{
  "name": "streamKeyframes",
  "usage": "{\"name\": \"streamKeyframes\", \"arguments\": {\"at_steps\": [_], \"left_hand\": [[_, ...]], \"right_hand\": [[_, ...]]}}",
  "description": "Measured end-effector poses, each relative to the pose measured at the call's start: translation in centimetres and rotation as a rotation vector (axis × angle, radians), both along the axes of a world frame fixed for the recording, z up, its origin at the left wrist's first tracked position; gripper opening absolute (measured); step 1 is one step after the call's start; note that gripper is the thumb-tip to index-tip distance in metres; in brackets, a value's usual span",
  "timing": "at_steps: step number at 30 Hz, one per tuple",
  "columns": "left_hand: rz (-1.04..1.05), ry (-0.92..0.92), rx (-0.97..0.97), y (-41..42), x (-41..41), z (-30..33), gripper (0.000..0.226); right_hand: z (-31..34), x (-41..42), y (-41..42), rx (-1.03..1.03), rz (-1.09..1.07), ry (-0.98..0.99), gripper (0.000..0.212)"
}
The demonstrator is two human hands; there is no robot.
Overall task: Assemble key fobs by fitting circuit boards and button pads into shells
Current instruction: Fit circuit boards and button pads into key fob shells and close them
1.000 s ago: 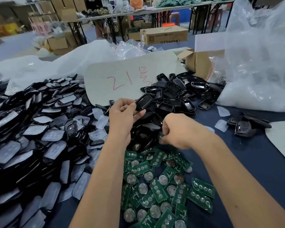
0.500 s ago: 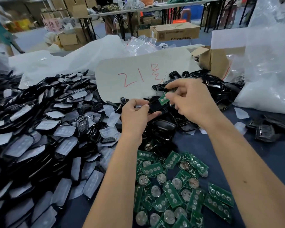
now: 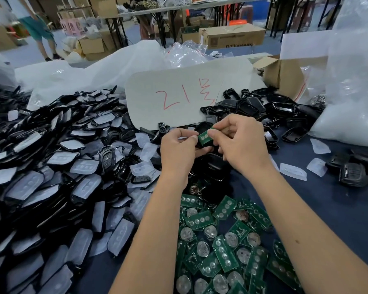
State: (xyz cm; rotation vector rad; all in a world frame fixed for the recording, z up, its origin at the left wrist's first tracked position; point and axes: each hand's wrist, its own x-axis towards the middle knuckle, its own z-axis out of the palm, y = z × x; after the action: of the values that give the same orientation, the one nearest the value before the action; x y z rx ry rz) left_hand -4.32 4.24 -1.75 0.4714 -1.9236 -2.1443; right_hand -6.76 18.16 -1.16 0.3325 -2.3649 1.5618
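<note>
My left hand (image 3: 177, 148) grips a black key fob shell (image 3: 203, 127) above the middle of the table. My right hand (image 3: 240, 143) pinches a small green circuit board (image 3: 204, 137) and holds it against the shell's open side. Much of the shell is hidden by my fingers. A loose heap of green circuit boards (image 3: 223, 247) with coin cells lies on the blue cloth below my wrists. Black shells fitted with translucent button pads (image 3: 51, 177) fill the left side. Empty black shells (image 3: 255, 107) are piled behind my hands.
A grey card (image 3: 179, 96) with red writing leans behind the piles. White plastic bags (image 3: 353, 92) rise at the right, a cardboard box (image 3: 285, 73) beside them. Loose button pads (image 3: 292, 171) and finished fobs (image 3: 353, 170) lie at the right. A person stands far left in the background.
My right hand took a circuit board from the green heap and lifted it to the shell held in my left hand. The board now sits closer against the shell.
</note>
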Motion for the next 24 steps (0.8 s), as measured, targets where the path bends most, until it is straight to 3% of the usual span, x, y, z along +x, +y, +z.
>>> {"name": "streamKeyframes", "arguments": {"at_steps": [9,15,21,24], "left_hand": [[0.025,0.049,-0.025,0.0,-0.3,-0.9,0.016],[0.001,0.094,-0.075,0.2,-0.2,-1.2,0.011],[-0.007,0.093,-0.061,0.1,-0.2,-1.1,0.008],[-0.016,0.091,-0.113,0.1,-0.2,-1.1,0.01]], "right_hand": [[0.2,0.0,0.6,0.08,0.021,-0.055,0.012],[0.3,-0.3,1.8,-0.032,0.143,-0.222,0.017],[-0.1,-0.1,1.1,0.049,-0.014,-0.063,0.016],[0.1,-0.1,1.2,0.066,0.023,-0.094,0.018]]}}
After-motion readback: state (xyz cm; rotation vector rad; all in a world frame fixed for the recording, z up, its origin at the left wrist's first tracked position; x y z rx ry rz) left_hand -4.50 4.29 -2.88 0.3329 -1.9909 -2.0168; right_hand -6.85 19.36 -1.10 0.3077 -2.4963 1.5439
